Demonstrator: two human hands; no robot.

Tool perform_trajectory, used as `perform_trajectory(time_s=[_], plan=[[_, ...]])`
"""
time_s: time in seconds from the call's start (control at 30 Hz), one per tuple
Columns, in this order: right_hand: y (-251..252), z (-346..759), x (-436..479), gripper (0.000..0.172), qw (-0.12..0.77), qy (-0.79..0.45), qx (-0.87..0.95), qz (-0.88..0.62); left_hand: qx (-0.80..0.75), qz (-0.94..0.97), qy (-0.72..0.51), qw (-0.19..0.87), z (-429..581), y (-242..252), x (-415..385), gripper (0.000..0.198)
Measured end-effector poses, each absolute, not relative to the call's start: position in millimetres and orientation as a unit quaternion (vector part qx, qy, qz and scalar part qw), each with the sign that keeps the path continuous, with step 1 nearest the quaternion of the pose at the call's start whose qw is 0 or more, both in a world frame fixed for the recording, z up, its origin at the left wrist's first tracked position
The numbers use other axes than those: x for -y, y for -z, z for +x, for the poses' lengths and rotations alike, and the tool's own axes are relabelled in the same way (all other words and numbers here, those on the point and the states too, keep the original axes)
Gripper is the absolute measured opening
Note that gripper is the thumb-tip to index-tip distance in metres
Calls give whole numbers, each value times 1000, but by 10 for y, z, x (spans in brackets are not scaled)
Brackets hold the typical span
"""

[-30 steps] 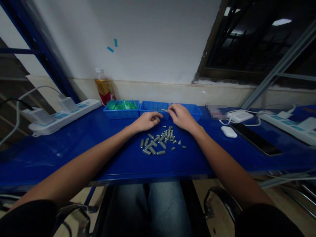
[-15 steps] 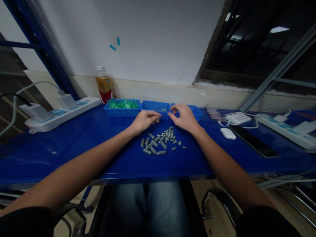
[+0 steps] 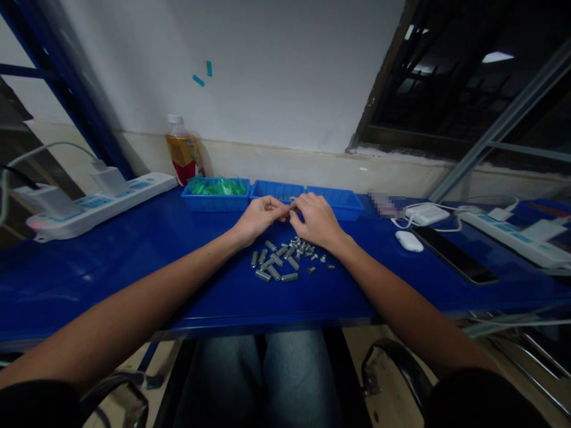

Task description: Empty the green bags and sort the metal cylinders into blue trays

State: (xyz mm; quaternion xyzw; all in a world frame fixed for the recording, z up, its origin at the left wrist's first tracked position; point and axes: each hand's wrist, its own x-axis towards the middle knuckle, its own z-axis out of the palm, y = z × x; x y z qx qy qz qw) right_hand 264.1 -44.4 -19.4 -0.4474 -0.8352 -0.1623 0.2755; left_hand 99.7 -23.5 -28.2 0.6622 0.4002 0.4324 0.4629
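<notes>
My left hand (image 3: 262,219) and my right hand (image 3: 316,219) meet at the fingertips just in front of the blue bins. Both are closed in a pinch, on something too small and hidden to make out. Below them on the blue table (image 3: 214,297) lie several grey metal cylinders (image 3: 273,272) and, to their right, a pile of small silver screws (image 3: 306,246). Behind the hands, the middle blue bin (image 3: 263,190) holds some small metal parts, partly covered by my fingers.
The left bin (image 3: 214,203) holds green plastic pieces; the right bin (image 3: 348,205) is partly hidden. A bottle (image 3: 182,151) and a power strip (image 3: 107,205) stand left. At right are a white case (image 3: 409,241), a phone (image 3: 455,255) and another power strip (image 3: 513,238).
My right hand has moved left and slightly down, and its fingertips now meet those of my left hand. The gap between the hands has closed. The whole view has shifted slightly.
</notes>
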Motion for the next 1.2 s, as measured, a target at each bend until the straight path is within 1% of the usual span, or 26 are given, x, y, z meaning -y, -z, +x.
perform_trajectory(time_s=[0.1,0.2,0.27,0.37,0.47,0.6,0.73,0.8,0.87,0.97,1.07,1.2], plan=[[147,2741,388,13,293,175,809,-479,-408,710,-334,467,964,267,225,31],[119,2959,277,14,327,183,754,-540,-391,762,-245,455,943,283,203,31],[131,3109,206,14,335,186,717,-583,-384,795,-203,424,944,300,193,27],[191,3241,136,14,318,177,688,-628,-394,828,-175,359,959,312,197,17],[253,3248,112,15,301,170,686,-640,-386,850,-170,315,964,306,206,20],[264,3171,122,17,319,166,697,-620,-345,878,-152,296,955,295,205,28],[209,3029,190,17,348,123,731,-575,-345,884,-150,276,965,290,208,25],[182,2935,250,16,363,98,756,-536,-369,868,-178,279,963,283,200,23],[166,2843,317,14,367,71,793,-480,-395,837,-231,302,945,267,179,22],[167,2740,395,13,354,38,847,-395,-411,776,-302,371,896,230,141,22],[183,2686,428,10,358,42,857,-368,-406,738,-318,436,866,199,130,25],[168,2684,428,7,368,55,851,-370,-384,743,-312,451,884,186,151,36]])
